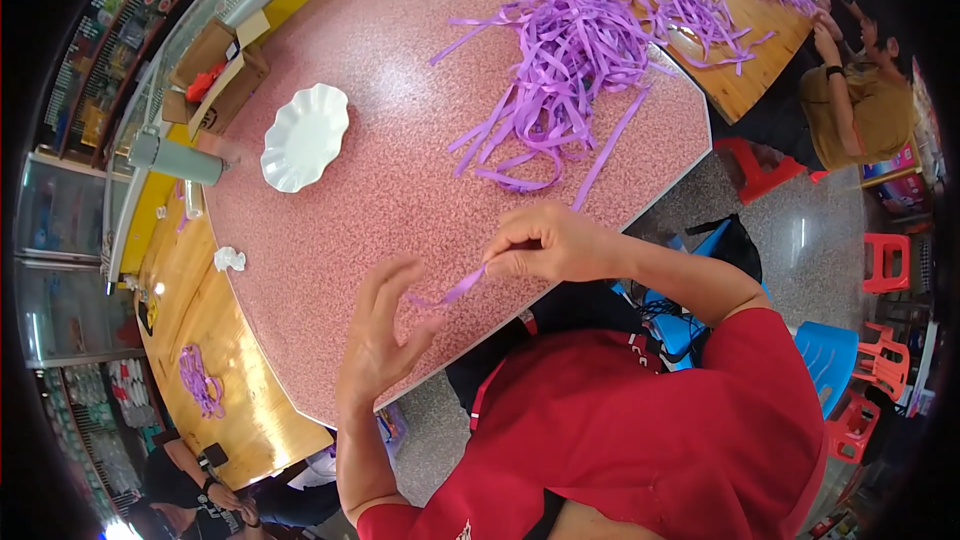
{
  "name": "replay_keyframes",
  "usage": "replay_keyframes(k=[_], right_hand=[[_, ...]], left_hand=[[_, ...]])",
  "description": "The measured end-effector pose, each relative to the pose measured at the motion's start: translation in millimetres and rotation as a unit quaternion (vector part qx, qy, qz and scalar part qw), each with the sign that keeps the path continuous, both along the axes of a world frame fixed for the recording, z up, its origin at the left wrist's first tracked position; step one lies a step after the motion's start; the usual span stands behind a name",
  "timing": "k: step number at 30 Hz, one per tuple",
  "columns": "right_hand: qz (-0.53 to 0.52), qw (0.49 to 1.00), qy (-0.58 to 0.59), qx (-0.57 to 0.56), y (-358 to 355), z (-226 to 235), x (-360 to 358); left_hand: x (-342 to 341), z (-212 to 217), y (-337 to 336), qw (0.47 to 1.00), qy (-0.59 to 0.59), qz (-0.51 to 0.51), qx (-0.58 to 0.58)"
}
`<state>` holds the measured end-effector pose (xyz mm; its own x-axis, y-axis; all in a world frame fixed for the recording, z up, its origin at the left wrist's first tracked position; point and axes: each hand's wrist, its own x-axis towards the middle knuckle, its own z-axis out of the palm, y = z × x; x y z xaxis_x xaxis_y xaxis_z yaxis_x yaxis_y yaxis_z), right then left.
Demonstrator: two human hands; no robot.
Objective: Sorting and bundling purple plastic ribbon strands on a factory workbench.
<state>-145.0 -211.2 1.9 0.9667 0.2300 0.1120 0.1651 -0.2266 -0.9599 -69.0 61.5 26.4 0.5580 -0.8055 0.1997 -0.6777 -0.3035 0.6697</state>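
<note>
Over the near edge of a pink speckled table [330,270], my right hand [545,243] pinches one end of a short purple ribbon [462,286]. The ribbon's other end reaches toward my left hand [378,328], whose fingers and thumb are spread apart around it. I see no grip by the left fingers. Farther off on the table lies a tangled heap of purple ribbons [575,50]. One loose ribbon strip [612,148] trails from the heap toward my right hand.
A white scalloped plate [305,138], crumpled tissue [229,259], green tumbler [178,157] and cardboard box [222,70] sit at left. Wooden tables [250,410] adjoin; more purple ribbons [200,380] lie there. Two other people [860,100] sit nearby. Red stools [885,262] stand right.
</note>
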Motion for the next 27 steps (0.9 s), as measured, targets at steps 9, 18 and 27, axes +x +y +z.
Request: replay_keyframes(k=[9, 18, 27], right_hand=[[0.017, 0.995, 0.069, 0.071, 21.1, 6.4, 6.6], [0.044, 0.999, -0.027, -0.008, 15.1, 1.6, 4.9], [0.006, 0.998, -0.021, -0.058, -9.1, 0.2, 6.4]], left_hand=[[-11.8, -10.7, -47.4, 0.96, -0.275, -0.005, -0.044], [0.0, -19.9, -0.7, 0.997, -0.048, -0.028, -0.056], [39.3, -32.1, 99.4, 0.9, 0.274, 0.195, -0.278]])
